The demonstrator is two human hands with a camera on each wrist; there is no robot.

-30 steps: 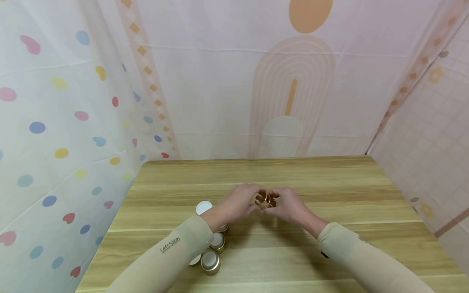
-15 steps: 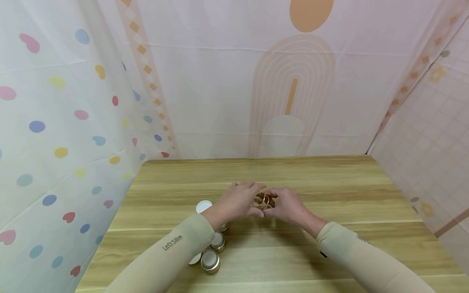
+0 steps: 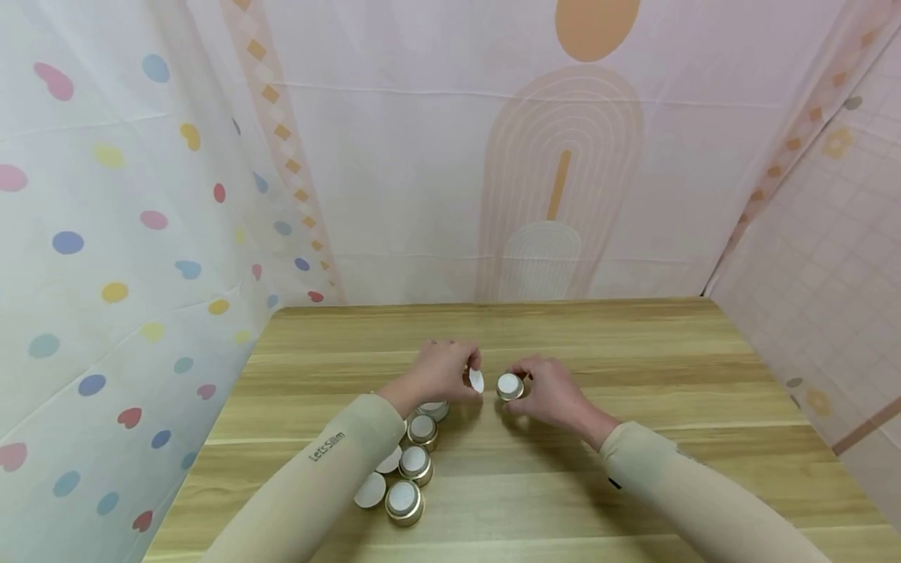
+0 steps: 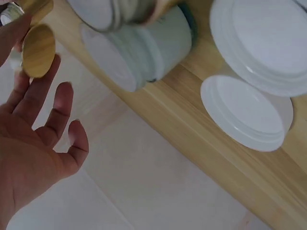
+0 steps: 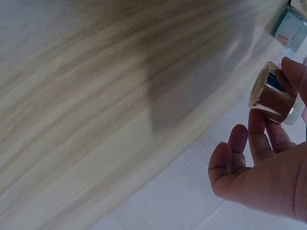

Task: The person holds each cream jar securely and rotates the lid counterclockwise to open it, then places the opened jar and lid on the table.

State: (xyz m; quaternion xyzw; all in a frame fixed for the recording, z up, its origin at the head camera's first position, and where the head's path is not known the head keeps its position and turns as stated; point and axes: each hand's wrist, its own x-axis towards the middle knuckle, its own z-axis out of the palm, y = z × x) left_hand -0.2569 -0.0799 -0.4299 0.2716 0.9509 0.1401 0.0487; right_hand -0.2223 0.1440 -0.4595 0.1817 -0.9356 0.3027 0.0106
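In the head view, my left hand (image 3: 445, 371) pinches a small round gold lid (image 4: 38, 50), its white inner side facing right. The left wrist view shows that lid's shiny face between thumb and fingers, the other fingers loosely bent. Close by on the right, my right hand (image 3: 556, 393) grips a small gold jar (image 3: 510, 386) around its side, white top facing up. From the right wrist, the jar's gold wall (image 5: 273, 98) shows between thumb and fingertips. A gap separates lid and jar, both seemingly held above the table.
Several similar gold jars (image 3: 404, 502) with whitish tops stand in a row by the left forearm. Beside them lie white round lids (image 3: 370, 491), partly hidden by the sleeve. The wooden table (image 3: 633, 344) meets a patterned cloth backdrop (image 3: 401, 195) at its far edge.
The hands were together around the gold piece; now they are apart, the left drawn leftward with the lid. The jar has turned so its white top faces up. More jars show beside the left forearm.
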